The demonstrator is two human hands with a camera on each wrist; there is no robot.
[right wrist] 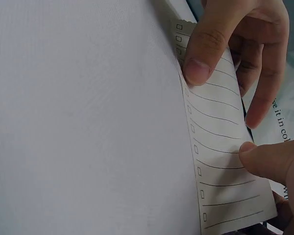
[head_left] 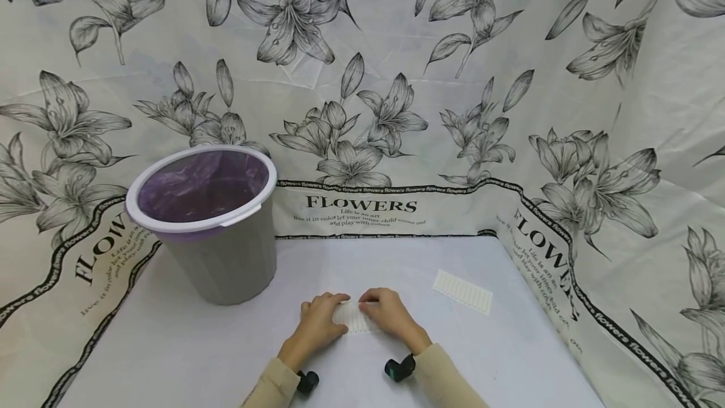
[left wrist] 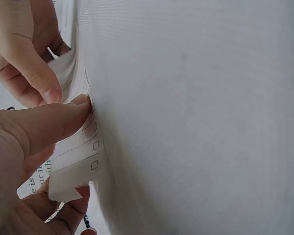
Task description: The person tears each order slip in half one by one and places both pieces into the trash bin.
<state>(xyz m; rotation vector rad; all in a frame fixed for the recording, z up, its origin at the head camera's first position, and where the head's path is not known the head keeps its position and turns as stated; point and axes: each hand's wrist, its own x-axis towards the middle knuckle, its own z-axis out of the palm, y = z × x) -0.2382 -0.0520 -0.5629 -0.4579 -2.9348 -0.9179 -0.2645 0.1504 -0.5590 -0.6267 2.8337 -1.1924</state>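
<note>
A small checklist sheet (head_left: 352,318), white with ruled lines and a column of little boxes, lies between the two hands low over the table. My left hand (head_left: 321,322) grips it at its left part, with the thumb (left wrist: 63,117) flat over the ruled face and fingers behind the sheet. On the far side my right hand (head_left: 392,317) pinches the edge, its thumb (right wrist: 264,157) on the lines. Both wrist views show the paper slightly curved. The fingers behind it are partly hidden.
A second ruled sheet (head_left: 463,293) lies flat to the right on the white tabletop (head_left: 362,376). At the back left stands a grey bin (head_left: 226,266) with a white rim and purple liner (head_left: 204,184). Flower-printed cloth (head_left: 351,137) hangs around the table.
</note>
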